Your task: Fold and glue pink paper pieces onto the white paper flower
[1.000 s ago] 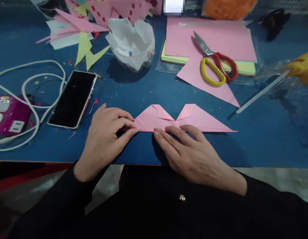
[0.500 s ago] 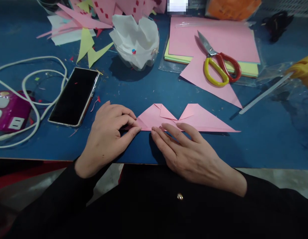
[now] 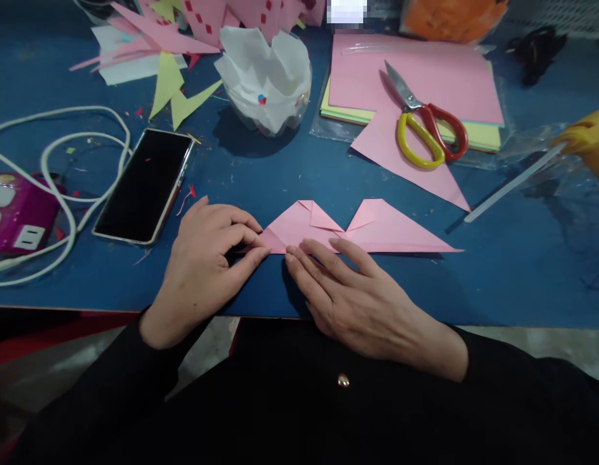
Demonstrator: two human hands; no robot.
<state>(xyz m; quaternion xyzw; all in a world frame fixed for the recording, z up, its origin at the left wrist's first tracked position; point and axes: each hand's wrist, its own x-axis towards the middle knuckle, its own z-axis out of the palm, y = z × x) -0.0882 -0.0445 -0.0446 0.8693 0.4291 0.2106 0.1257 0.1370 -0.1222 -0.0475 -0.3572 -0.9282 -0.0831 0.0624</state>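
Observation:
A folded pink paper (image 3: pixel 391 226) lies flat on the blue table, its long straight edge toward me and two peaks with a notch between them on the far side. My left hand (image 3: pixel 207 258) pinches the paper's left end between thumb and fingers, hiding that tip. On the near edge, left of the middle, rest the fingertips of my right hand (image 3: pixel 362 297); its fingers are stretched out and lie on the paper. The right tip of the paper is uncovered.
Beyond the paper, scissors (image 3: pixel 420 123) lie on a pink triangle (image 3: pixel 400 152) and a stack of coloured paper (image 3: pixel 362 77). A white paper-lined bowl (image 3: pixel 267 84) stands behind. At left are a phone (image 3: pixel 144 187), a white cable (image 3: pixel 47 155) and a purple device (image 3: pixel 21 219).
My right hand has slid slightly left along the paper's near edge. My left hand keeps its pinch at the left end, and the paper's folds look the same.

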